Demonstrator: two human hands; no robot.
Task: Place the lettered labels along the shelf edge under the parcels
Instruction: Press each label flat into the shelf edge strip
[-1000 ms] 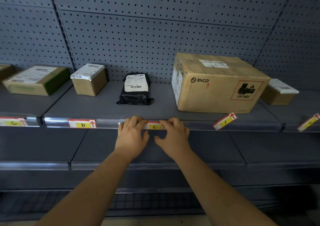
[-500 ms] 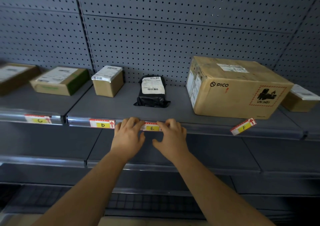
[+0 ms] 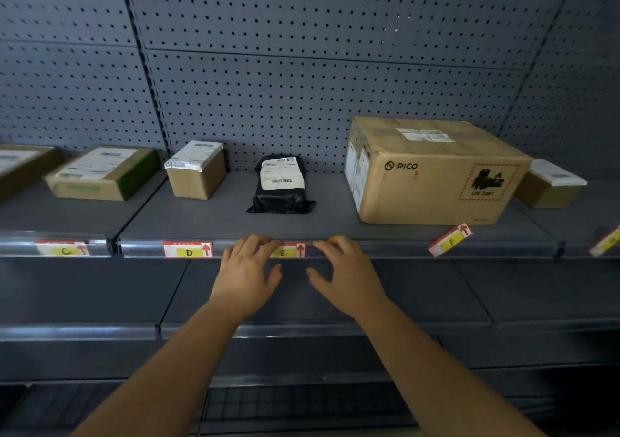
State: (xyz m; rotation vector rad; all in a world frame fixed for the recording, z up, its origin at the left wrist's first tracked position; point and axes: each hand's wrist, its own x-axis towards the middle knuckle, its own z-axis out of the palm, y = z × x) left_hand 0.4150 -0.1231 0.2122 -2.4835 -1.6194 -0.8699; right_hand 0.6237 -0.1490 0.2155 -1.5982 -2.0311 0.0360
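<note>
The E label (image 3: 291, 250) sits in the shelf edge strip (image 3: 375, 247) under the black parcel (image 3: 281, 185). My left hand (image 3: 246, 270) rests its fingertips on the label's left end. My right hand (image 3: 344, 270) touches the strip just right of the label, a small gap between them. The D label (image 3: 188, 249) lies flat under a small brown box (image 3: 196, 169), and the C label (image 3: 62, 248) under a flat box (image 3: 104, 173). The F label (image 3: 450, 240) hangs tilted under the big PICO carton (image 3: 432, 171).
Another tilted label (image 3: 606, 241) shows at the far right edge under a small box (image 3: 550, 185). A further box (image 3: 20, 164) sits at the far left. Pegboard wall (image 3: 302, 84) backs the shelf; a lower grey shelf (image 3: 302, 302) lies below my hands.
The view has shifted left and down. My right hand has slid slightly right off the E label, which now shows more of its red arrow. The left hand stays on its left end.
</note>
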